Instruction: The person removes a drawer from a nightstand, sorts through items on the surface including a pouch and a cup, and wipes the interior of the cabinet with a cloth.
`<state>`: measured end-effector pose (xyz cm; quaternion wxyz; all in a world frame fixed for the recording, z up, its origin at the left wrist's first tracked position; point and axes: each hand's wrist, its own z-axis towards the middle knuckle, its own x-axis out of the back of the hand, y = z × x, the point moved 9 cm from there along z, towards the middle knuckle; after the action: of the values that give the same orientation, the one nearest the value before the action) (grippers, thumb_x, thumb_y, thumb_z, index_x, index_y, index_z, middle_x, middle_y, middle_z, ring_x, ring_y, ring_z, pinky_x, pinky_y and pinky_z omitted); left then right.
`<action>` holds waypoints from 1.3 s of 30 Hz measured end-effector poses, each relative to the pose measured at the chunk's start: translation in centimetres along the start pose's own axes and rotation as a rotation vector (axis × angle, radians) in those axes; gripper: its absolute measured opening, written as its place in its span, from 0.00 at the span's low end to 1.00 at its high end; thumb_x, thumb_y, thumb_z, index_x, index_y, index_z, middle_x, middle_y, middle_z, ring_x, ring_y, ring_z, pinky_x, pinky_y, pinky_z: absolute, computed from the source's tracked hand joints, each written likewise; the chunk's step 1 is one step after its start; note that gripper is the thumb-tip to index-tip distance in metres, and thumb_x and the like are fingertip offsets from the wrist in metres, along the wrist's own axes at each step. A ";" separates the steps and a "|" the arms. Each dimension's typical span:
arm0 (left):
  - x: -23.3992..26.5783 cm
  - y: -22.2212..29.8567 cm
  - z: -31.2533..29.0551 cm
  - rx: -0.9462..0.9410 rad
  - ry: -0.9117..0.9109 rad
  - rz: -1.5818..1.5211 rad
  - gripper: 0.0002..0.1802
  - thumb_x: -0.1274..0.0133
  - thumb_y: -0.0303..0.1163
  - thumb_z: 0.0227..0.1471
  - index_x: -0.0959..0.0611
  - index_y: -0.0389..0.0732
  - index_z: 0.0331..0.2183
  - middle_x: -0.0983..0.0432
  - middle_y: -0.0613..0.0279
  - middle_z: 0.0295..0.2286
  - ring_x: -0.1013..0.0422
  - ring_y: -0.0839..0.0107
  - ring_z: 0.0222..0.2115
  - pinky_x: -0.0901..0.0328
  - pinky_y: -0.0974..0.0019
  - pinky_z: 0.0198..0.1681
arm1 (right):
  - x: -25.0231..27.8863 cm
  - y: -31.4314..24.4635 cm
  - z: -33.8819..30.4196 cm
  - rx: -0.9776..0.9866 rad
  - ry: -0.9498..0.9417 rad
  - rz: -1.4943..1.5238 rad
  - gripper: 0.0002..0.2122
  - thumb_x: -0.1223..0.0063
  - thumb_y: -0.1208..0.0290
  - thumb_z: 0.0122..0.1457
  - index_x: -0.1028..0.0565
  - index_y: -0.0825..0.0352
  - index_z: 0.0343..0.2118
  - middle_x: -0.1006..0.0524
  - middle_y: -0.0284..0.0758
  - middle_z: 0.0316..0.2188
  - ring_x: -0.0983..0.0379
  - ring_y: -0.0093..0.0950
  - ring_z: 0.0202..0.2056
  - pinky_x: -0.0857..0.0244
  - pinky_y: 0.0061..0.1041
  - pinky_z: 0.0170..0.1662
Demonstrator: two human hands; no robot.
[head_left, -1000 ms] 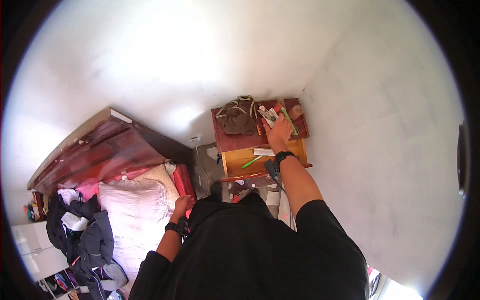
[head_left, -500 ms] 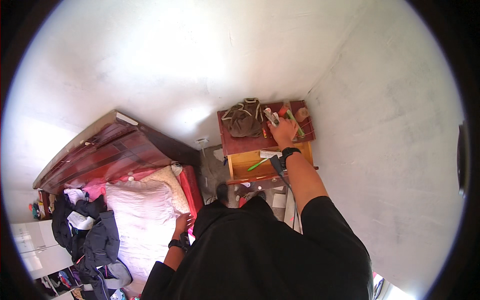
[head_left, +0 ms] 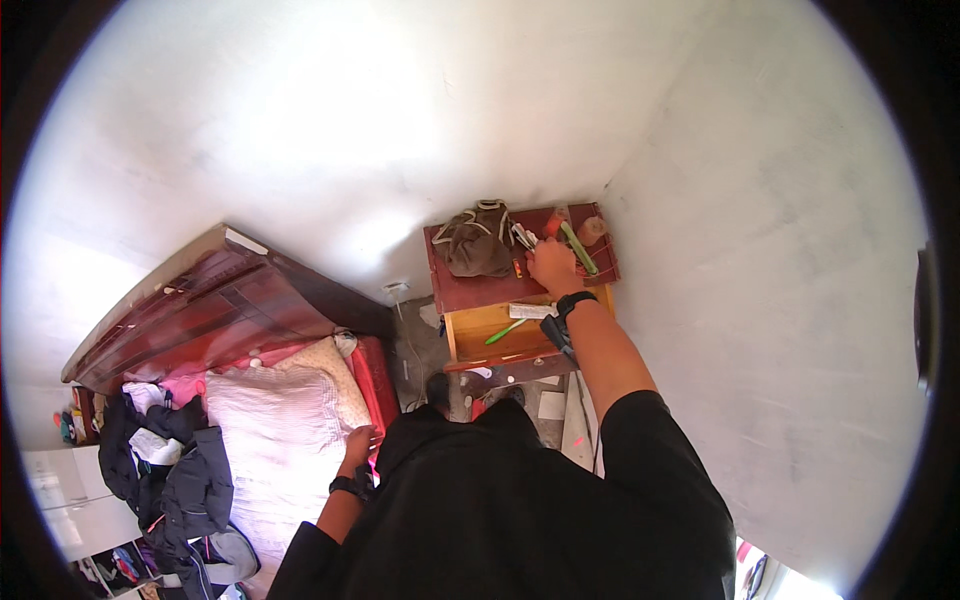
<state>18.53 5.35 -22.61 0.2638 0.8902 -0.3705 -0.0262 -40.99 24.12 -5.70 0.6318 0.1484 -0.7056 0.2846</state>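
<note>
Pale slim items (head_left: 523, 236) showed on top of the red-brown cabinet (head_left: 450, 290), about midway along it, and I saw the right hand (head_left: 555, 262) over the cabinet's top just beside them, fingers bent; I couldn't tell whether they pinched anything. A brown bag (head_left: 478, 248) sat on the cabinet's left part. Well to the cabinet's left, the left hand (head_left: 360, 443) was by the bed (head_left: 270, 430), its grip unclear to me.

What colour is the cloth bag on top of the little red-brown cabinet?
The cloth bag is dark brown with cream edging, seen best in the head view.
</note>
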 end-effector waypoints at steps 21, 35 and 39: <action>-6.3 14.5 -3.6 -0.740 -0.002 0.316 0.10 0.52 0.28 0.56 0.21 0.34 0.37 0.23 0.60 0.28 0.27 0.74 0.30 0.32 0.71 0.33 | -0.6 1.7 -10.3 0.156 0.034 0.357 0.12 0.41 0.64 0.47 0.24 0.66 0.32 0.26 0.45 0.32 0.29 0.47 0.35 0.33 0.41 0.40; -28.7 24.1 -12.7 -1.169 -0.501 0.702 0.11 0.50 0.27 0.54 0.22 0.37 0.41 0.24 0.54 0.31 0.25 0.63 0.32 0.30 0.64 0.36 | -2.6 -1.3 -11.6 0.283 -0.049 0.584 0.16 0.43 0.71 0.48 0.24 0.67 0.42 0.25 0.43 0.42 0.32 0.44 0.47 0.38 0.37 0.51; -29.1 22.5 -11.4 -1.103 -0.495 0.702 0.11 0.49 0.28 0.54 0.22 0.36 0.41 0.23 0.53 0.31 0.24 0.63 0.32 0.30 0.64 0.36 | -1.2 -2.8 -8.3 0.294 0.109 0.558 0.19 0.44 0.75 0.49 0.28 0.67 0.47 0.31 0.42 0.49 0.38 0.44 0.53 0.41 0.37 0.55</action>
<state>-14.31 16.93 -6.13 0.5778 0.4221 -0.6180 -0.3257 -32.49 26.63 -5.90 0.5381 0.0232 -0.6354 0.5533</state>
